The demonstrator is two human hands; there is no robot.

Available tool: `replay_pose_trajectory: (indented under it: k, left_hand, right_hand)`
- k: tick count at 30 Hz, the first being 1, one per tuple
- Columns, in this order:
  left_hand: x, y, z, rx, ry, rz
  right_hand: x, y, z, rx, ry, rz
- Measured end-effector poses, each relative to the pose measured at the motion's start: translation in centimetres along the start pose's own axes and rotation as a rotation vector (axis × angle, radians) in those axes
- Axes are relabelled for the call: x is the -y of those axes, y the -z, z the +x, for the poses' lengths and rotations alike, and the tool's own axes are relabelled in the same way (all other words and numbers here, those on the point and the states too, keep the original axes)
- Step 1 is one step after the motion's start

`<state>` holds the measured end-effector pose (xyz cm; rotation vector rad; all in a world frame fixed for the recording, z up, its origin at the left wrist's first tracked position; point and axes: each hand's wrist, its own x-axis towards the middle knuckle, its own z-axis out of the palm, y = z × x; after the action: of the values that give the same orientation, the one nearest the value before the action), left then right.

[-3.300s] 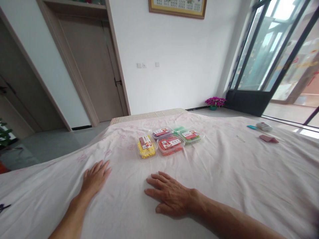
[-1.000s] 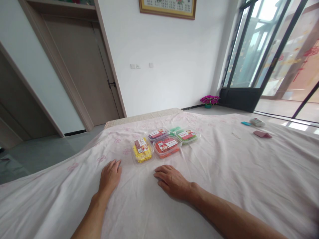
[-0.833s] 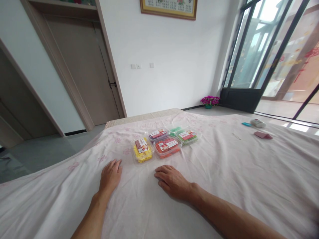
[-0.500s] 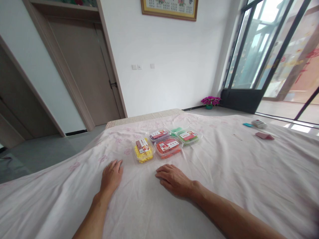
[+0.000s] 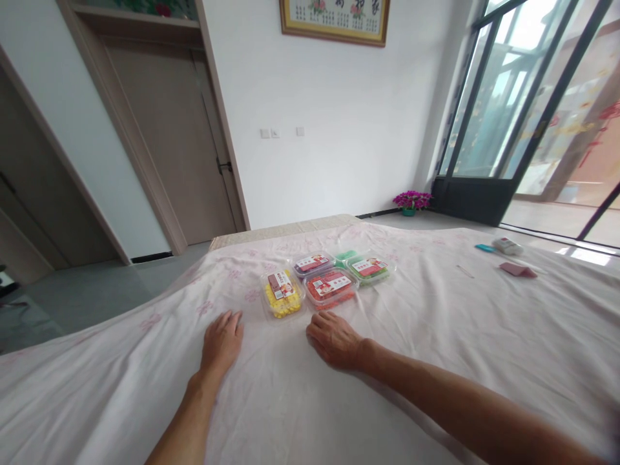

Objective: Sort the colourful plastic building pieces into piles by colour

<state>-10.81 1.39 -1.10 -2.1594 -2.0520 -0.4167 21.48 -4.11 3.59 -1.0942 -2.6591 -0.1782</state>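
My left hand rests palm down on the pale flowered cloth, fingers stretched out and holding nothing. To its upper right stands a clear plastic box of yellow pieces. My right hand also lies on the cloth, loosely bent and with no object visible in it. Just beyond its fingers sits a clear box of red pieces. Behind that are a purple-looking box, a box of green pieces and a light green item, partly hidden. The boxes carry printed labels.
On the right of the cloth lie a folded pink item, a white packet, a blue item and a thin stick-like piece. A pot of purple flowers stands on the floor by the glass door.
My right hand has drawn its fingers in a little and shifted slightly toward the red box. My left hand stays in about the same place. The view has tilted slightly.
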Motion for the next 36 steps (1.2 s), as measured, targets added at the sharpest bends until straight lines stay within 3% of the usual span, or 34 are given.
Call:
replay_pose_trajectory:
  k: [4,12,19,26,30,33,36]
  left_hand:
    - [-0.2,0.3,-0.1,-0.001,-0.003,-0.008]
    - [-0.4,0.6,-0.1,-0.015,0.002,-0.050]
    - [-0.1,0.1,0.1,-0.037,0.002,-0.099]
    - [0.0,0.0,0.2,-0.062,-0.001,-0.163]
    - [-0.2,0.5,0.3,-0.100,-0.043,-0.360]
    - [-1.1,1.0,0.1,-0.145,-0.062,-0.651]
    - [-2.3,1.6,-0.2,-0.096,-0.010,-0.918]
  right_hand:
    - [-0.7,-0.3,1.9,0.008,0.056,-0.071]
    - [0.1,-0.6,4.8,-0.439,-0.113,-0.165]
    - [-1.4,-1.7,6.8,-0.379,-0.151,-0.191]
    - [-2.1,-2.1,6.8,-0.429,-0.130,-0.127]
    - [-0.9,-2.0,6.4,-0.438,-0.076,-0.098]
    - [0.4,-1.8,6.1,-0.429,-0.023,-0.084]
    - [1.2,-1.5,5.9,-0.438,0.025,-0.059]
